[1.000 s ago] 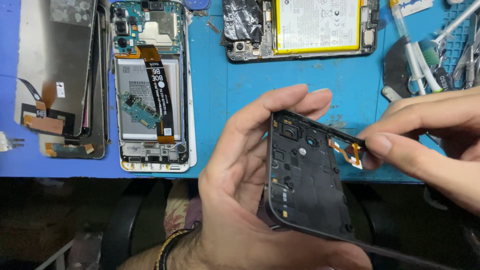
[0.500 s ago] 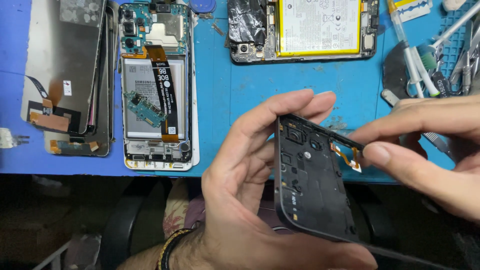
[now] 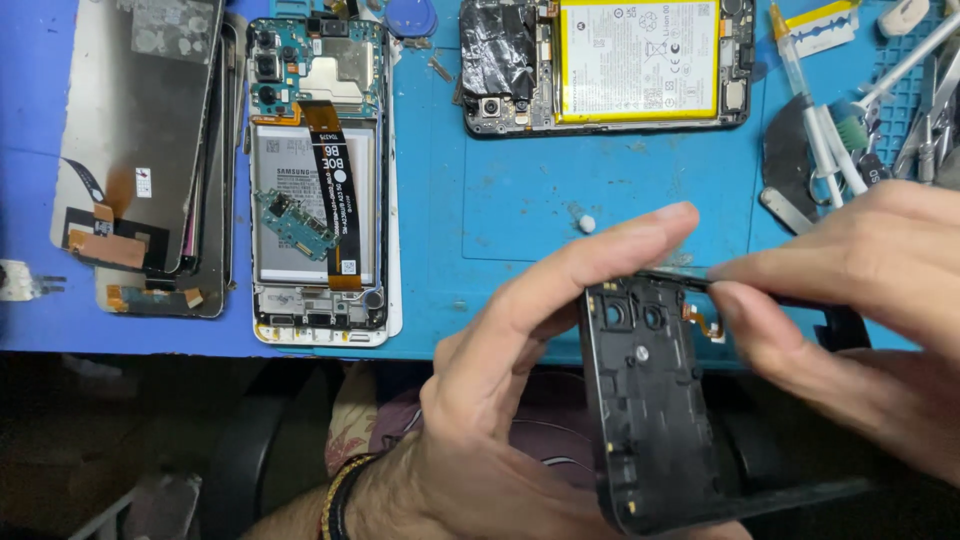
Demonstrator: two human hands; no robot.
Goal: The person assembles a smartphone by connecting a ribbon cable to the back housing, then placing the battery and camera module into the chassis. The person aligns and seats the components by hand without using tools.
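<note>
The left hand (image 3: 520,400) holds a black phone frame (image 3: 650,400) up in front of the blue tabletop (image 3: 520,190), close to the person's lap. The fingers are curled round its left edge and the palm sits behind it, so the inside faces up and can be looked at. The right hand (image 3: 850,300) comes in from the side with its thumb and first finger pinched tight at the top corner of the frame, just by a little orange cable (image 3: 705,322) — I cannot tell if they grip the cable or only the frame's edge. Holding the frame still with one hand lets the other do small, careful work. Back on the tabletop lie other things, well apart from the hands: an open phone with a white rim (image 3: 318,180) showing its battery and a long black strip, a stack of screen panels (image 3: 140,150) at the left, another open phone with a yellow-edged battery (image 3: 640,60) — and a bunch of metal tools (image 3: 900,100) at the right, all within easy reach.
</note>
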